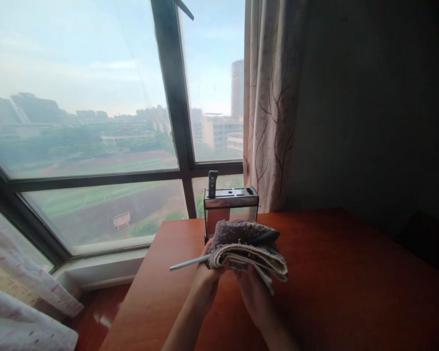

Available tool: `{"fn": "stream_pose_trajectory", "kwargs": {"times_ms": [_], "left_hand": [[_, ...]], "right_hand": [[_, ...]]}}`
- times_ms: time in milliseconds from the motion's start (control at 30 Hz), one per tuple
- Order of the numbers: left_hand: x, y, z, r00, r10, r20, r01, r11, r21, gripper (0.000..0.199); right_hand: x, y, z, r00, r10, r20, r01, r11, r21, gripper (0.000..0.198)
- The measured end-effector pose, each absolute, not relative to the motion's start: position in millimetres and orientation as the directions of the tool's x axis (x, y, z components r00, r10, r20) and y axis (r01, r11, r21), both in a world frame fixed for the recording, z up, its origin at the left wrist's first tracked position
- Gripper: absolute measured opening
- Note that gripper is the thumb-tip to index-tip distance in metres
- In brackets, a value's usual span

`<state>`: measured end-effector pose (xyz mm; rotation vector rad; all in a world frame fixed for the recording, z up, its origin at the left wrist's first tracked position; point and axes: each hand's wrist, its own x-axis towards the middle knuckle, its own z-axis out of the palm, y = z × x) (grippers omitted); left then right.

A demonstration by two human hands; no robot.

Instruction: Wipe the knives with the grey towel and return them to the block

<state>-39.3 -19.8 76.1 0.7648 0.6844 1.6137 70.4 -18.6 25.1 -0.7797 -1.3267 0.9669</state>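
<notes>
Grip on the left is firm: the left hand (205, 275) closes on the near-left end of a folded cloth (247, 251), its thumb side showing beside the cloth, while the right hand (249, 285) bears against the underside; the cloth hides its fingertips, so how far that hand closes cannot be told. Both hands hold the bundle up in front of the person, above the worktop (314, 282)

A slim grey rod (188, 263) lies through the cloth, and its long axis is what matters: it runs crosswise over the hands, from lower left to upper right. Its bare end juts out to the left, past the left hand, which is the nearer one to it. At the opposite end, on the right, a dark piece (265, 238) shows among the folds in line with the rod; it looks like the same tool's handle, though the cloth covers the join

Straight beyond the grip, behind the bundle, a framed stand (232, 202) rises upright near the far edge of the worktop. One black handle (212, 184) stands upright at the left of its top, roughly square to the rod's sideways lie
</notes>
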Motion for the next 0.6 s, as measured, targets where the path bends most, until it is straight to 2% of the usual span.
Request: {"fn": "stream_pose_trajectory", "kwargs": {"times_ms": [67,133,200,267,333,500,600], "left_hand": [[-36.2,-20.3,69.6,-0.054,0.989,0.135,-0.611,-0.139,0.779,0.073],[-35.6,-19.9,63.8,0.014,0.987,0.16,-0.621,-0.117,0.775,0.066],[-37.3,-17.4,59.1,0.056,0.987,0.153,-0.588,-0.091,0.804,0.055],[-39.8,-12.9,54.4,0.075,0.992,0.098,-0.479,-0.05,0.876,0.048],[-41.5,-7.9,49.4,0.084,0.996,0.029,-0.359,0.003,0.933,0.043],[-40.8,-4.1,42.2,0.146,0.988,-0.059,-0.23,0.092,0.969,0.059],[-40.0,-7.3,45.9,0.123,0.991,-0.061,-0.223,0.088,0.971,0.06]], "right_hand": [[77.6,-10.2,30.5,0.011,0.936,0.352,-0.437,0.321,-0.84,0.051],[86.1,-3.8,33.1,0.002,0.975,0.224,-0.747,0.151,-0.648,0.039],[95.8,1.0,35.2,-0.035,0.993,0.113,-0.89,0.021,-0.455,0.029],[105.7,5.3,38.3,-0.059,0.997,0.042,-0.935,-0.041,-0.353,0.024],[114.3,10.3,42.0,-0.073,0.997,0.007,-0.95,-0.067,-0.306,0.023],[128.9,25.0,42.3,-0.07,0.998,-0.009,-0.953,-0.069,-0.296,0.028],[134.6,31.7,33.9,-0.09,0.995,-0.036,-0.946,-0.096,-0.309,0.029]]}}
